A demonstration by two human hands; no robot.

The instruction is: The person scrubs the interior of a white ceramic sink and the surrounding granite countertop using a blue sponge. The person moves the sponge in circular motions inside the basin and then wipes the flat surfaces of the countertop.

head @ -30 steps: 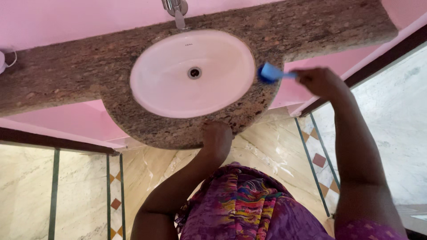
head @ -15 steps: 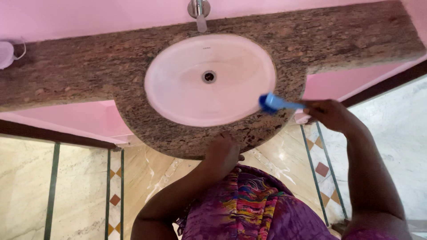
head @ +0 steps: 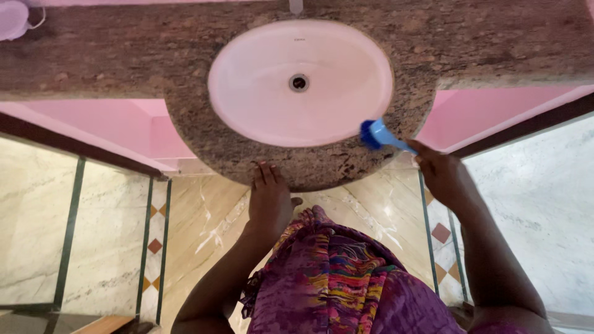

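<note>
The right hand (head: 442, 176) is closed around the handle of a blue brush (head: 373, 134), whose head sits on the granite counter (head: 204, 133) just at the white basin's (head: 297, 117) front right rim; the left hand (head: 269, 198) lies flat and open on the counter's front edge. Scrubbing here seems to go best with the bristles pressed flat and following the rim's curve; the braced left hand steadies the body.

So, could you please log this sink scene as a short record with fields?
Left hand: flat on the front edge of the counter
Right hand: holds a blue brush
Brush head: on the counter at the rim of the basin, lower right
Basin: white, oval, drain in the middle
Floor: marble with tile strips
</note>
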